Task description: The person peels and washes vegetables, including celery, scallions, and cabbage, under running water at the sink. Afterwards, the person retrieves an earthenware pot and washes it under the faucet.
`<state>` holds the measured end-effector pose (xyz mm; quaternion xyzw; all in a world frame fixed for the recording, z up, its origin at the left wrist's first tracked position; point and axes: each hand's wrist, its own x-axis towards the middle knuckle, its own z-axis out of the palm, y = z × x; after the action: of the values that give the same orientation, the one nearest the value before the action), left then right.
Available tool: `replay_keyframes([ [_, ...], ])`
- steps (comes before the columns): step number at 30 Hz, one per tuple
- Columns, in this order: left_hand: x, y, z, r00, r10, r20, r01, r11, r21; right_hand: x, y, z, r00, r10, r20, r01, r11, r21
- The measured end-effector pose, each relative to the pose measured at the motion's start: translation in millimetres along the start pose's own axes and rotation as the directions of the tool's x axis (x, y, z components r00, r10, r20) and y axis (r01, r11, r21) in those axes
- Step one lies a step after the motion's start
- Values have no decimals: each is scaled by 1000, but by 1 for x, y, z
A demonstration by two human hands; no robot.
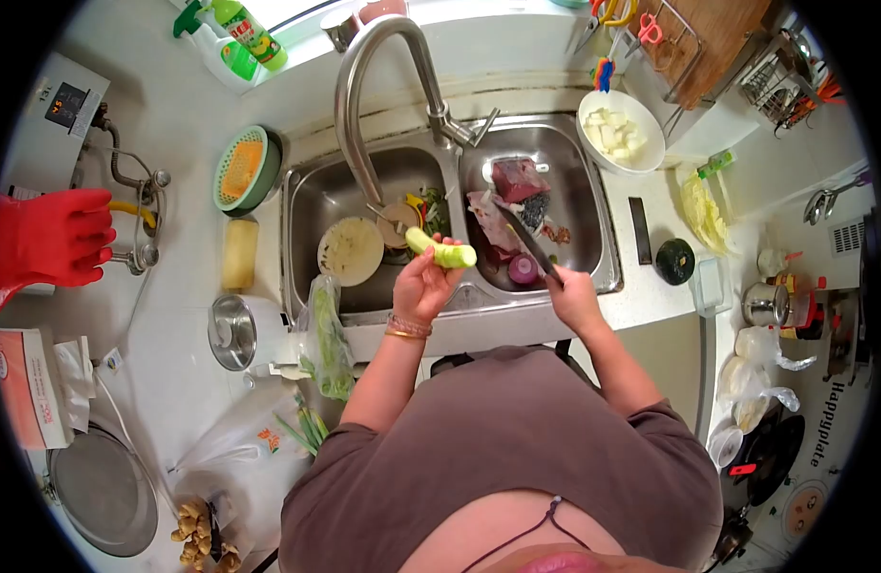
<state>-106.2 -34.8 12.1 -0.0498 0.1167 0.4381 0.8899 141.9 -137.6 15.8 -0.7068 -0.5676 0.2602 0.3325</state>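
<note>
My left hand (423, 289) is wrapped round a long, pale green peeled vegetable (454, 255) and holds it up over the sink's divider. Its cut end points right. The exact kind is unclear. In my right hand (576, 302) is a kitchen knife (524, 232), gripped by its handle, its dark blade slanting up and left over the right basin (582, 191). Below the blade lie raw meat (519, 180), a pale piece of meat or skin (491, 222) and a purple onion (524, 269). The blade and vegetable are apart.
Left basin (302, 215) holds a pale bowl (351, 250) and scraps under the faucet (350, 115). A white bowl of pale cubes (641, 115) stands at the back right, near a dark green squash (674, 261). A bag of greens (328, 339) hangs at the front edge.
</note>
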Motion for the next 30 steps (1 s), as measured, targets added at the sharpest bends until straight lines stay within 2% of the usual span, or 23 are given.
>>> replay_keyframes([
  [2,3,0,5,1000,-19,21,19,1000,-11,7,-11,-9,1000,-3,-9,3,999,48],
  [5,12,-2,11,994,-55,93,51,997,50,14,-13,-10,961,-207,-184,206,978,-23],
  [6,11,-2,12,991,-72,110,63,995,80,17,-4,-11,992,-106,-68,98,988,-116],
  [9,15,-5,23,984,-134,120,111,977,184,15,30,-19,990,139,9,-131,955,-268],
  [10,16,-6,29,977,-178,120,150,965,214,9,26,-24,983,176,-49,-183,950,-252],
  [11,15,-8,35,983,-179,46,158,944,288,4,27,-29,971,218,-99,-237,937,-256],
  [13,24,-9,33,966,-258,-14,249,915,317,-5,32,-37,934,298,-199,-342,906,-249],
  [14,32,-11,36,955,-282,-92,297,889,349,-13,51,-32,917,304,-258,-356,915,-189],
  [15,40,-16,41,934,-345,-97,356,867,349,-21,58,-38,904,347,-248,-394,902,-175],
  [17,59,-32,54,926,-343,-156,375,800,468,-34,67,-46,876,429,-220,-464,874,-145],
  [18,69,-39,56,929,-348,-125,354,743,568,-40,68,-50,852,460,-251,-503,851,-151],
  [19,83,-44,59,913,-397,-91,379,747,546,-44,72,-52,847,469,-250,-518,835,-187],
  [21,114,-58,64,841,-524,-136,533,760,371,-50,85,-57,836,484,-256,-542,799,-261],
  [24,163,-91,81,868,-446,-220,491,698,521,-45,109,-56,823,495,-278,-563,776,-285],
  [25,182,-101,89,843,-469,-265,531,646,548,-42,110,-58,822,492,-287,-564,774,-288],
  [27,215,-131,109,865,-370,-339,498,553,669,-35,111,-61,830,469,-303,-544,801,-249],
  [30,269,-168,122,866,-340,-367,497,517,697,-25,122,-61,850,402,-340,-492,836,-242],
])
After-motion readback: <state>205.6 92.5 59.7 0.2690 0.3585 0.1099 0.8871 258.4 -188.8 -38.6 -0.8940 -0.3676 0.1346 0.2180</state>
